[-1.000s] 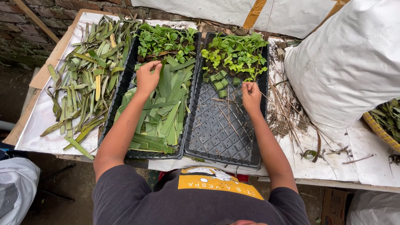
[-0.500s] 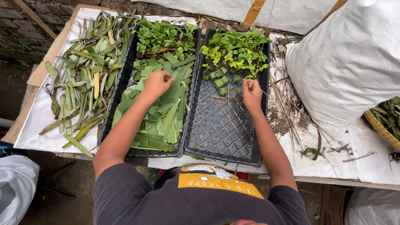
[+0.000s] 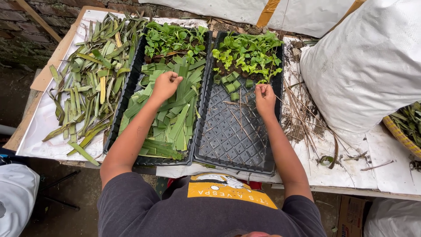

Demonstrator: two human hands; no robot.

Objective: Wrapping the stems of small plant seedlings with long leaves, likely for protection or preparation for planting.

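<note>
Two trays: black plastic left tray [image 3: 115, 136] of cut green leaf strips [image 3: 173, 120]; right tray [image 3: 232, 136] mostly bare.
Done: few rolled leaf cups [image 3: 232, 84] placed.
Left hand [image 3: 165, 85]: closed on strips.
Right hand [image 3: 265, 97]: curled, contents unclear.

left hand [image 3: 165, 84] on cut leaf strips [image 3: 171, 118]; right hand [image 3: 265, 95] over black tray [image 3: 228, 136].

A loose heap of long leaf trimmings [image 3: 90, 83] lies on the white sheet [image 3: 44, 131] at the desk's left end. At the right, a large white sack [image 3: 368, 61] stands beside scattered dry stalks [image 3: 307, 118]. A woven basket [image 3: 399, 136] with green leaves sits at the far right edge. A brick wall [image 3: 26, 26] rises behind.
</note>
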